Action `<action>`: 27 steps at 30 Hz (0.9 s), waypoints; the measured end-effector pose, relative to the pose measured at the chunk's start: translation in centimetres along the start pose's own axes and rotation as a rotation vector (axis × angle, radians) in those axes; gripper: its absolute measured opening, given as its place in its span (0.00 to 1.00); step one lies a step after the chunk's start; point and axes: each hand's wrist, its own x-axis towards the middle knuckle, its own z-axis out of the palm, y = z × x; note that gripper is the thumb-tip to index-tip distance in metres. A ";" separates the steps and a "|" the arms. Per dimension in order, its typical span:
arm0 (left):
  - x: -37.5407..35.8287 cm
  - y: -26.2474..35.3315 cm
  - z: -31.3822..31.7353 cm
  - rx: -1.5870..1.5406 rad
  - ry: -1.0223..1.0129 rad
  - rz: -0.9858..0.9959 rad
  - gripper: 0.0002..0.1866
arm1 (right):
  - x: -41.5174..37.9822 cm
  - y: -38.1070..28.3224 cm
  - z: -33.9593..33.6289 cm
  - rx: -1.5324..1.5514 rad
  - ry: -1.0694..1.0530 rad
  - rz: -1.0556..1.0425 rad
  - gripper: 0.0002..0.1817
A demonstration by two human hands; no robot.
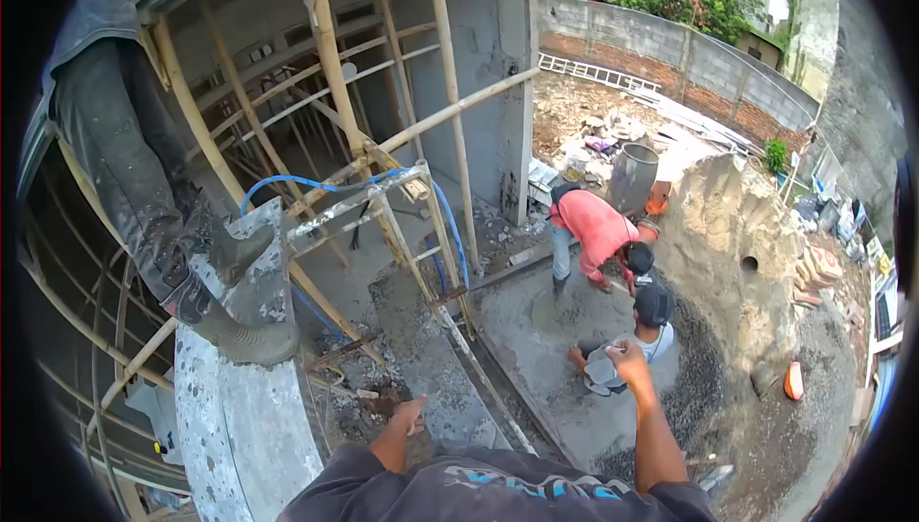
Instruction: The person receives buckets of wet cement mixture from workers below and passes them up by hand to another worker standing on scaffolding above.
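My left hand (408, 415) hangs low in front of me, fingers loosely apart, with nothing visible in it. Beneath it lies rough, cement-splashed ground. My right hand (628, 361) is raised on a bent arm, its fingers closed together. Whatever it may hold is too small to make out. Behind that hand, far below, a co-worker in a dark cap (655, 304) crouches at the wet grey concrete (522, 331). A second co-worker in a red shirt (592, 225) bends over the same patch.
At my left, another person's boots (254, 342) stand on a splattered platform (254, 436). A metal scaffold frame (421, 278) with a blue hose (448, 204) rises ahead among bamboo poles (330, 53). Sand (723, 225), a drum (634, 177) and a block wall (641, 39) lie beyond.
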 end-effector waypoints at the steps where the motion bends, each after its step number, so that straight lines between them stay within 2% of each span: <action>1: -0.4 -4.4 -0.4 0.099 -0.009 -0.087 0.30 | -3.9 5.4 1.4 -0.031 -0.027 0.174 0.19; 3: -0.9 -12.5 -2.7 0.544 -0.163 -0.048 0.28 | -11.1 15.0 3.6 0.250 -0.203 0.680 0.15; 4: 0.0 -14.3 -3.9 0.702 -0.249 0.016 0.27 | -14.0 16.5 4.4 0.277 -0.175 0.794 0.15; 5: 1.1 -15.7 -5.9 0.600 -0.351 0.185 0.24 | -16.9 17.9 5.5 0.302 -0.145 0.908 0.15; 6: 0.8 -17.2 -6.1 0.509 -0.324 0.108 0.22 | -23.3 21.0 5.9 0.328 -0.104 1.093 0.15; 7: -0.2 -18.5 -6.3 0.415 -0.290 0.035 0.22 | -25.8 24.0 6.5 0.288 -0.221 1.165 0.14; 8: 0.4 -17.6 -5.0 0.304 -0.087 -0.207 0.23 | -28.5 28.4 7.7 0.253 -0.339 1.225 0.14; 9: 0.0 -16.4 -4.8 0.254 -0.068 -0.235 0.23 | -30.7 30.8 8.4 0.221 -0.461 1.278 0.14; 10: -0.9 -14.2 -4.2 0.198 -0.048 -0.254 0.23 | -31.1 27.2 7.5 0.159 -0.396 1.316 0.13; 12: -0.4 -10.5 -2.8 0.331 0.003 -0.193 0.25 | -30.2 26.1 7.9 0.284 -0.308 1.324 0.11; 13: -0.4 -9.2 -1.9 0.210 -0.028 -0.125 0.25 | -30.1 25.9 7.8 0.340 -0.264 1.328 0.10; 14: -0.6 -7.9 -0.9 0.086 -0.057 -0.058 0.25 | -29.2 26.5 7.9 0.425 -0.271 1.267 0.10; 16: -1.2 -5.0 1.3 0.074 -0.106 -0.053 0.26 | -25.5 23.0 7.3 0.370 -0.246 1.168 0.12; 18: -3.2 -2.5 4.1 0.076 -0.107 0.017 0.23 | -21.8 23.4 8.2 0.401 -0.179 1.035 0.14; 20: -4.8 -1.1 5.3 0.106 -0.133 0.071 0.23 | -17.9 20.0 7.7 0.506 -0.056 0.897 0.13; 22: -5.9 -0.6 5.7 0.171 -0.185 0.100 0.27 | -14.8 15.5 6.3 0.543 -0.057 0.823 0.16; 25: -6.8 -0.4 3.7 0.309 -0.175 0.173 0.30 | -12.4 14.0 6.3 0.562 -0.034 0.711 0.15; 27: -4.5 -1.4 -0.3 0.516 -0.142 0.482 0.31 | -12.3 14.5 6.6 0.557 -0.048 0.718 0.14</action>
